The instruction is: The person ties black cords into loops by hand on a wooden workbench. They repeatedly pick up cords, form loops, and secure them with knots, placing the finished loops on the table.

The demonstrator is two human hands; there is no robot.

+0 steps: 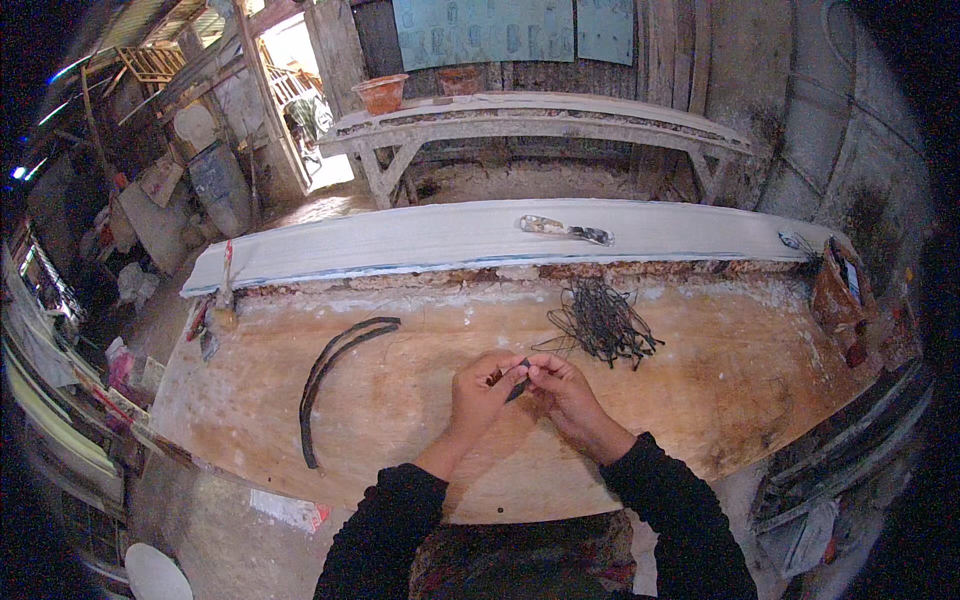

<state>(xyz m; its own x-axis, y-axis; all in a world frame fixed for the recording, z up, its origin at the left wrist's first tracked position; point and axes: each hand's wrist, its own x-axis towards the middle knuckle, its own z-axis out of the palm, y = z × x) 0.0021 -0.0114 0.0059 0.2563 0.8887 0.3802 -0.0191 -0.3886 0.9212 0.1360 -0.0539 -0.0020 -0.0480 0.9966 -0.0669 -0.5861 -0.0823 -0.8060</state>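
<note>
We see both hands meeting over the middle of a worn plywood worktop (700, 390), its surface pale, stained and crusted with white residue along the far edge. The left hand (482, 388) and the right hand (562, 390) are pinched together on a small dark strip (517, 390), thin and flat, held between fingertips just above the wood; both hands are clamped on it, sleeves black and soft-looking.

Just beyond the right hand lies a tangled bundle of dark wires (603, 325), thin, stiff strands splaying outward like twigs. To the left, well apart from the hands, a long curved dark band (335, 370) rests flat on the worktop, doubled into two arcs.

Behind the wood runs a long, smooth white moulded slab (400, 245), gently bowed, with a metal trowel-like tool (566, 230) lying on it. Farther back stands a rough concrete bench (530, 125) carrying a terracotta-coloured pot (381, 93). A rusty, reddish container (835, 290) sits at the worktop's right end.
</note>
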